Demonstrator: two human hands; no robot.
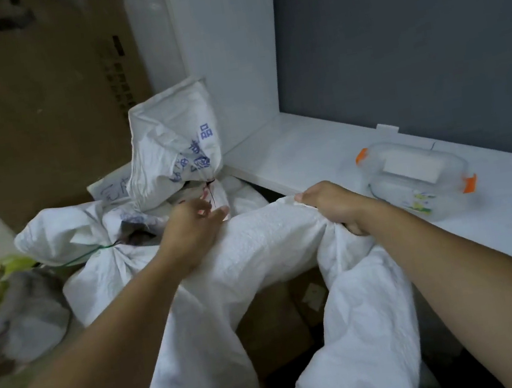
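Observation:
A large white woven sack (265, 242) hangs open in front of me, its rim stretched between my hands. My right hand (333, 205) grips the bunched rim at the sack's right corner, by the shelf edge. My left hand (193, 227) rests on the rim's left part with fingers loosely extended; whether it pinches the fabric is hidden. Inside the sack's mouth, brown cardboard (271, 322) shows.
Two tied white sacks stand behind: one with blue print (173, 146), one bound with green cord (99, 252). A white shelf (309, 155) on the right carries a clear plastic box with orange clips (417, 181). Large cardboard (31, 95) leans at the back left.

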